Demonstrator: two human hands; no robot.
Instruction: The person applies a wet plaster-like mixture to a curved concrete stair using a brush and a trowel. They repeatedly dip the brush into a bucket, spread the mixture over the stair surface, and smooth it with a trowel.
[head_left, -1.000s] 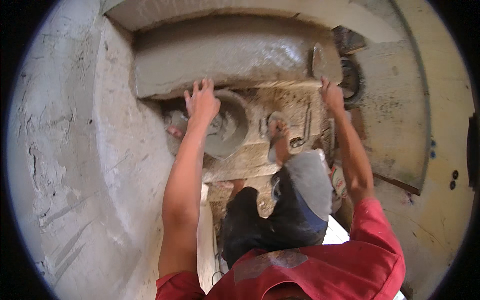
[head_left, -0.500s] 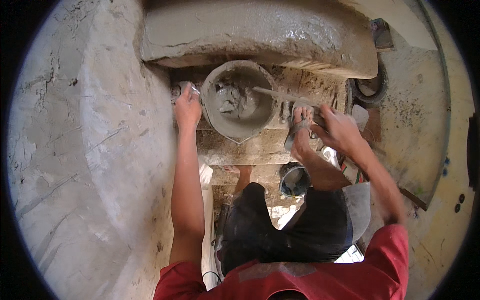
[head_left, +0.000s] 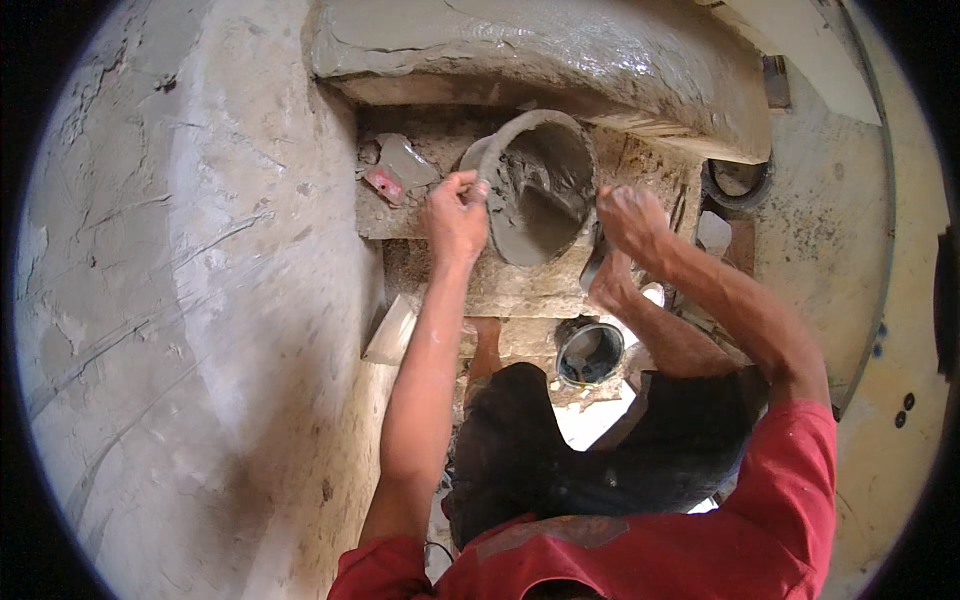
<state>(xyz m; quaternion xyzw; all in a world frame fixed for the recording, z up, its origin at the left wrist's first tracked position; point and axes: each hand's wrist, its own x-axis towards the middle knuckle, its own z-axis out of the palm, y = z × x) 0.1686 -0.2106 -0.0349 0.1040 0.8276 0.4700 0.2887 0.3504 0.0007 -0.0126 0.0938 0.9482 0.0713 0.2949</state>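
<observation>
While the left hand (head_left: 458, 222) curls its fingers around the near-left rim of a round mortar bucket (head_left: 493, 160), the right hand (head_left: 632, 218) makes a tight fist at the opposite rim. That fist seems closed on a trowel (head_left: 555, 202) whose blade reaches into the wet grey mortar (head_left: 516, 190); the handle is hidden by the fingers. The bucket leans to the right, its outer wall showing on the left, probably so that its mouth faces the trowel, with the left hand steadying it. It lies between the two hands, just ahead of the knees, apparently resting on a dusty step (head_left: 520, 285). Left of it lies a flat float (head_left: 408, 160) with a red handle, apart from both hands. Beyond, a ledge (head_left: 560, 40) carries glistening mortar; nearer the body stands a small dark pail (head_left: 577, 372).
</observation>
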